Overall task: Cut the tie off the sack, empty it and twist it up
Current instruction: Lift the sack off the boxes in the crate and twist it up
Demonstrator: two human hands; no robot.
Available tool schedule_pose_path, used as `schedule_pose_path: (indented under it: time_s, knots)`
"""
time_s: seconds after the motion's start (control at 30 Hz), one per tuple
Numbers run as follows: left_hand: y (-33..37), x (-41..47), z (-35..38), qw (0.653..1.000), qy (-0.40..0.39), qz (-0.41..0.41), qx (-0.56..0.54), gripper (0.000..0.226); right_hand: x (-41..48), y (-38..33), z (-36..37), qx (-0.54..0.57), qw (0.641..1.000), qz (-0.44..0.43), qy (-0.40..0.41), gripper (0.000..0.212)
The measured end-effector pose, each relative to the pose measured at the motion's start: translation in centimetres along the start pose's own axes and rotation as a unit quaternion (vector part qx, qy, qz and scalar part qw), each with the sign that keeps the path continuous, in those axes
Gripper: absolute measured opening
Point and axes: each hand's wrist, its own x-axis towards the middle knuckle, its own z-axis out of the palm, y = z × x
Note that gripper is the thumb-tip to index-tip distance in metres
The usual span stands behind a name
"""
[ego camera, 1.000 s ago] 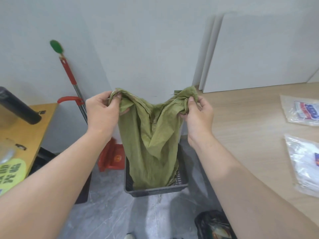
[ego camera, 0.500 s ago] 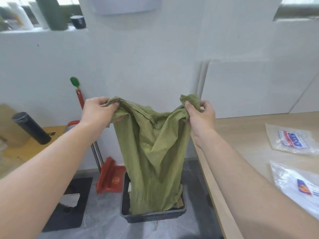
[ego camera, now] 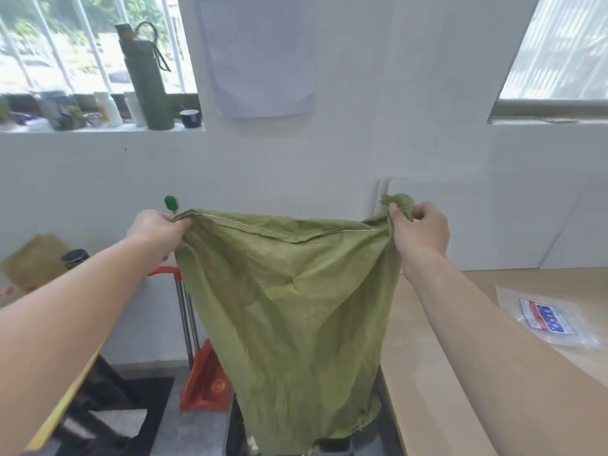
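Observation:
A limp olive-green woven sack [ego camera: 296, 317] hangs flat in front of me, held up by its stitched end. My left hand [ego camera: 154, 227] pinches its left corner. My right hand [ego camera: 419, 230] grips the bunched right corner. The cloth is stretched wide between both hands, and its ragged lower edge hangs down over a dark crate [ego camera: 233, 432] on the floor. No tie shows anywhere.
A wooden table [ego camera: 437, 373] runs along the right with a clear plastic packet [ego camera: 546, 319] on it. A red dustpan [ego camera: 205, 380] with a metal handle leans on the wall to the left. A yellow-edged table [ego camera: 59, 413] lies lower left. Bottles stand on the windowsill [ego camera: 98, 126].
My hands have moved apart and upward, spreading the sack from a sagging fold into a wide flat sheet. The view has tilted up, and the windows now show.

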Motion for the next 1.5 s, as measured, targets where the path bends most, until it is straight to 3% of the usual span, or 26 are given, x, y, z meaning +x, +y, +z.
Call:
schedule_pose_path:
  time_s: [0.23, 0.33, 0.4, 0.5, 0.57, 0.63, 0.77, 0.93, 1.03, 1.13, 1.3, 1.4, 1.5]
  knots:
    - [0.2, -1.0, -3.1, 0.996, 0.062, -0.015, 0.058, 0.038, -0.7, -1.9, -0.3, 0.043, 0.996, 0.073, 0.002, 0.036]
    - [0.5, -1.0, -4.1, 0.998, 0.053, -0.016, 0.0, 0.035, -1.6, -3.5, -0.1, 0.194, 0.971, 0.132, -0.042, 0.041]
    - [0.8, -0.9, -4.8, 0.997, 0.031, -0.014, -0.071, 0.03, -2.1, -4.5, -0.3, 0.259, 0.955, 0.128, -0.071, 0.051]
    - [1.2, -0.6, -5.9, 0.992, 0.007, 0.0, -0.128, 0.033, -3.3, -6.1, -0.4, 0.32, 0.929, 0.096, -0.161, 0.058]
    - [1.1, -0.5, -6.6, 0.992, -0.011, 0.003, -0.122, 0.039, -4.4, -6.9, 0.1, 0.295, 0.929, 0.073, -0.212, 0.053]
    - [0.7, -0.4, -7.5, 0.997, -0.021, 0.01, -0.069, 0.045, -5.5, -7.1, 1.0, 0.22, 0.958, 0.053, -0.178, 0.042]
    - [-0.4, -0.8, -9.5, 0.998, -0.023, 0.033, -0.046, 0.046, -8.2, -6.7, 2.6, 0.075, 0.997, 0.013, 0.011, 0.014]
    - [0.1, -2.7, -9.8, 0.989, -0.126, 0.064, -0.03, 0.041, -12.8, -7.4, 3.8, 0.063, 0.997, 0.05, -0.001, 0.005]
    - [2.1, -5.0, -8.5, 0.971, -0.208, 0.089, -0.082, 0.038, -15.5, -8.7, 4.4, 0.136, 0.984, 0.076, -0.085, 0.008]
    - [3.7, -7.5, -6.9, 0.949, -0.272, 0.078, -0.139, 0.035, -17.8, -10.4, 4.5, 0.18, 0.949, 0.1, -0.24, 0.008]
    - [4.6, -10.5, -5.2, 0.912, -0.353, 0.015, -0.209, 0.038, -19.6, -11.0, 3.1, 0.099, 0.873, -0.043, -0.476, 0.001]
    - [4.2, -11.4, -5.0, 0.86, -0.458, 0.003, -0.227, 0.052, -19.4, -10.0, 2.0, 0.012, 0.839, -0.094, -0.535, 0.023]
    - [3.5, -12.3, -4.7, 0.861, -0.46, 0.066, -0.21, 0.032, -18.8, -9.2, 0.3, -0.031, 0.795, -0.124, -0.593, 0.052]
